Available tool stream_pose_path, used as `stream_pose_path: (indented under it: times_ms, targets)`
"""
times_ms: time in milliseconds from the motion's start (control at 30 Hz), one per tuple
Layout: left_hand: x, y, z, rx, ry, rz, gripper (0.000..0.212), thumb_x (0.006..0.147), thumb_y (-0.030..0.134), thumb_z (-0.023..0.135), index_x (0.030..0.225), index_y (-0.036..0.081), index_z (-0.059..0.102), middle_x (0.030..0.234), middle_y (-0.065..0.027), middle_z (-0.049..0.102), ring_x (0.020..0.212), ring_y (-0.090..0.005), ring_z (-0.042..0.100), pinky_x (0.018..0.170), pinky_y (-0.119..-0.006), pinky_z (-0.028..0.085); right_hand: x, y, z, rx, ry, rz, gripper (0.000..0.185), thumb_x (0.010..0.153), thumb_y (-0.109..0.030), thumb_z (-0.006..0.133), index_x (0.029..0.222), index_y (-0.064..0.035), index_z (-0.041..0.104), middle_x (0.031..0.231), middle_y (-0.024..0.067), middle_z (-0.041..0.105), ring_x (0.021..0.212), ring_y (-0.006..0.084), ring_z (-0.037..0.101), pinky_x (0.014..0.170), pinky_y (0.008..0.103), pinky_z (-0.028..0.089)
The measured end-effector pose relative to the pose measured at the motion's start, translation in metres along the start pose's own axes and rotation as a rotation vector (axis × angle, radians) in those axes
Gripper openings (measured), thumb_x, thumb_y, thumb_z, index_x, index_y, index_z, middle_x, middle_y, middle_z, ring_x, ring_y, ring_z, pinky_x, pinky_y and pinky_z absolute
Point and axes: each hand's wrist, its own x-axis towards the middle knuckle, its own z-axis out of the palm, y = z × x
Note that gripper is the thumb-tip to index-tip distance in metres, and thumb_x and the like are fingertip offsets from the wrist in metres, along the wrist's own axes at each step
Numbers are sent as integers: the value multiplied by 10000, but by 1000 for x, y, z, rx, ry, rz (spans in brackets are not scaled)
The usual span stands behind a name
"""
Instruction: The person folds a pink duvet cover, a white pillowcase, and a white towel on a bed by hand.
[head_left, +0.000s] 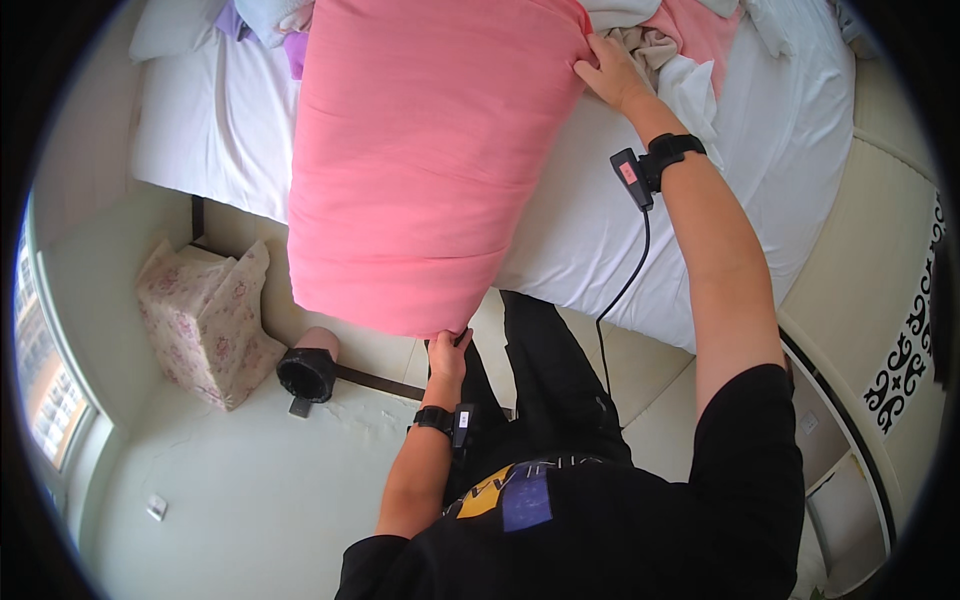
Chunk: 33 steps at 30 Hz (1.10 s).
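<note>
A large, plump pink bedding bundle (420, 157), a pillow or a folded quilt, stretches across the bed (600, 247) and juts past its near edge. My left hand (449, 352) grips its near end at the lower right corner. Farther up, my right hand (613, 71) pinches the fabric at its far right edge, with the thumb and fingers on the cloth. The far end of the bundle runs out of the top of the view. The underside is hidden.
Crumpled pink, beige and white cloths (649, 49) lie on the bed behind my right hand. A white pillow (172, 30) is at the far left. A flower-patterned cloth-covered box (206, 322) and a black-lined bin (307, 373) stand by the wall. A black cable (626, 281) hangs from my right wrist device.
</note>
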Motion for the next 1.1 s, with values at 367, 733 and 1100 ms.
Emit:
stream_pose_path:
  times_ms: [367, 733, 1100]
  targets:
    - [1, 92, -186, 200, 424, 399, 369, 865, 129, 404, 1134, -18, 610, 843, -33, 576, 657, -110, 484, 634, -280, 467, -227, -101, -131, 781, -288, 288, 179, 894, -161, 570, 856, 12, 598, 647, 72, 493, 638, 104, 454, 587, 316, 406]
    - [29, 176, -180, 754, 651, 666, 438, 821, 186, 421, 1024, -101, 682, 947, -275, 700, 887, -357, 680, 827, -406, 502, -304, -97, -126, 624, -216, 681, 316, 982, -278, 607, 947, 30, 672, 780, -30, 606, 744, 48, 497, 685, 229, 435]
    - [-2, 145, -188, 215, 281, 211, 260, 903, 366, 636, 1019, 134, 618, 888, 73, 514, 830, -63, 460, 725, -271, 334, -303, -86, -97, 867, -312, 653, 401, 921, -185, 667, 1231, 28, 527, 1049, 87, 633, 923, 147, 593, 834, 288, 477]
